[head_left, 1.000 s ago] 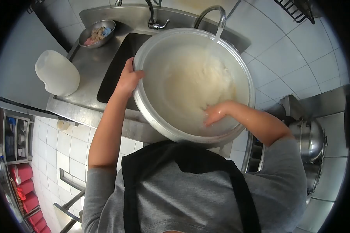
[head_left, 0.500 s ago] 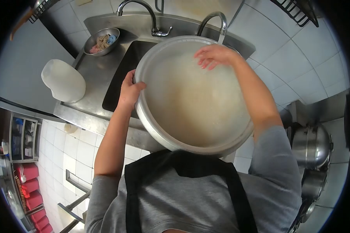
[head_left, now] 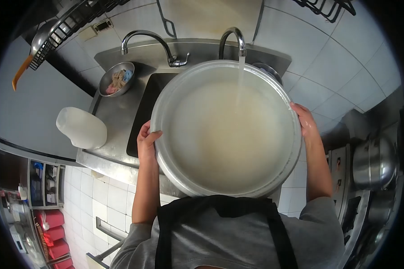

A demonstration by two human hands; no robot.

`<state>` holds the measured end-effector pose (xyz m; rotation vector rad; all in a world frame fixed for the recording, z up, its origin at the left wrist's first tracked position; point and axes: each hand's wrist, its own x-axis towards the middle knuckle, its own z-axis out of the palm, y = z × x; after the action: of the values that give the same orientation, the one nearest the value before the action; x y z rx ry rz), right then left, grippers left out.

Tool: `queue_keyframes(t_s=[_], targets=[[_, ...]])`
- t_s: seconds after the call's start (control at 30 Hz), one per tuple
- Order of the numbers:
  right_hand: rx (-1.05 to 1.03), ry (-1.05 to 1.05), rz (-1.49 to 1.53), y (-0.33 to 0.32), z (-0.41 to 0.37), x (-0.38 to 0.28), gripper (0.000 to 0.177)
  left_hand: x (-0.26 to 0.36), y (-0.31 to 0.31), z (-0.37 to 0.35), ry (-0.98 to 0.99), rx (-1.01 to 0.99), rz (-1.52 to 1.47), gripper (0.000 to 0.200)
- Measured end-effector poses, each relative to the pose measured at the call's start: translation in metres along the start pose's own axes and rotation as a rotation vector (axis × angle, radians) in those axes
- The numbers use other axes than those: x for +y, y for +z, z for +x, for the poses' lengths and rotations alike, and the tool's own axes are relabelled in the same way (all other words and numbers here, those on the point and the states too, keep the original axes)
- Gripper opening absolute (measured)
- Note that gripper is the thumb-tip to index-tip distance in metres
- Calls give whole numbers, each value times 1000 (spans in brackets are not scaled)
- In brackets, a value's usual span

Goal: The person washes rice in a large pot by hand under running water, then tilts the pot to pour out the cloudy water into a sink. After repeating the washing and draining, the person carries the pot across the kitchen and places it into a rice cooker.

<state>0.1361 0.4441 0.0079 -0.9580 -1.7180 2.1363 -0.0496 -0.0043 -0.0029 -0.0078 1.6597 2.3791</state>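
A large round metal basin (head_left: 162,162) with cloudy, whitish water (head_left: 224,134) in it is held between my two hands over the sink. My left hand (head_left: 147,140) grips the rim on the left, thumb over the top edge. On the right side, my right hand (head_left: 304,119) is closed on the rim as well. Water streams from the right-hand faucet (head_left: 234,38) into the basin. A pale tan patch shows under the water, its contents too blurred to name.
Left of the basin is the dark sink bowl (head_left: 141,117). On the steel counter stand a white plastic jug (head_left: 83,127) and a metal bowl (head_left: 114,91) of cloths. A second faucet (head_left: 155,38) arches behind. Metal pots (head_left: 373,162) stand at the right.
My right hand has come out from over the water and taken hold of the basin's right rim. My left hand stays on the left rim. The camera view has shifted.
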Motion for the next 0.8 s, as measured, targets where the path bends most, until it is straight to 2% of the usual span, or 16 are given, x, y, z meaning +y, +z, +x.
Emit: queue_keyframes(t_s=[0.13, 0.27, 0.37, 0.47, 0.53, 0.6, 0.7, 0.8], targets=[[19, -42, 25, 26, 3, 2, 37, 10, -30, 14, 3, -24, 0, 42], [-61, -44, 117, 67, 4, 15, 38, 50, -67, 11, 74, -5, 115, 38], [-81, -40, 78, 100, 20, 39, 43, 87, -92, -4, 115, 18, 205, 41], [-132, -1, 122, 147, 26, 57, 37, 122, -114, -25, 116, 190, 240, 45], [-163, 38, 127, 175, 32, 73, 34, 145, -122, -40, 107, 162, 316, 46], [-193, 48, 96, 204, 41, 85, 34, 160, -163, -43, 118, 196, 384, 48], [-252, -14, 45, 246, 29, 86, 34, 191, -180, -59, 149, 227, 484, 45], [-233, 10, 63, 287, 27, 100, 33, 220, -204, -65, 205, 274, 573, 41]])
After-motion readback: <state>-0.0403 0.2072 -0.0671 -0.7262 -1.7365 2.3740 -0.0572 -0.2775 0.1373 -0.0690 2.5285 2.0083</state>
